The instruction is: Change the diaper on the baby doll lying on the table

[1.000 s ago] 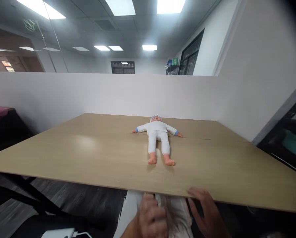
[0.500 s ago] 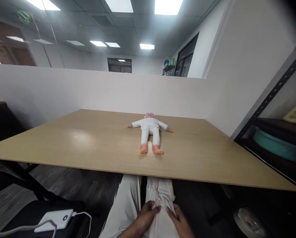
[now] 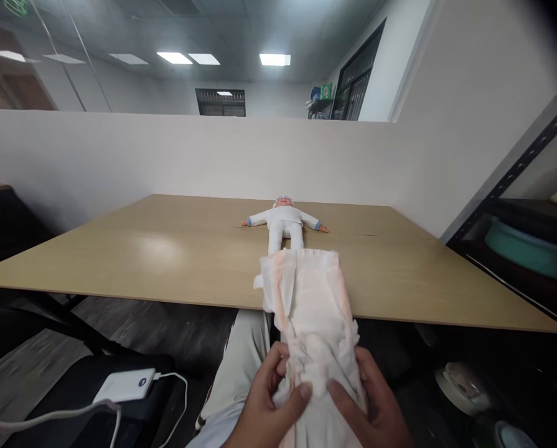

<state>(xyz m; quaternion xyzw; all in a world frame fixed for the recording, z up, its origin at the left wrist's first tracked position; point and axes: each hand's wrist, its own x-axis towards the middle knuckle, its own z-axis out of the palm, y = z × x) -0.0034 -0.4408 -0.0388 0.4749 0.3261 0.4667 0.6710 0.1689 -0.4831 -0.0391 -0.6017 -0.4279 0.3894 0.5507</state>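
A white diaper [image 3: 320,292] with pinkish edges is spread lengthwise in front of me, its far end reaching over the table's near edge. My left hand [image 3: 278,392] grips its left side, thumb on top of the padding. On the right side, my right hand [image 3: 371,398] holds it the same way, the two thumbs close together. Beyond the diaper a baby doll [image 3: 285,218] in white clothes with blue cuffs lies on its back, arms spread. The diaper's far end hides the doll's feet and lower legs.
The wooden table [image 3: 189,261] runs up to a low white wall [image 3: 213,155]. A white power bank [image 3: 125,386] with a cable lies on a black seat at the left. At the right stands a shelf holding a green basin [image 3: 530,249].
Both hands have lifted the diaper from my lap toward the table edge, and it now covers the doll's feet from view. The camera has tilted slightly down.
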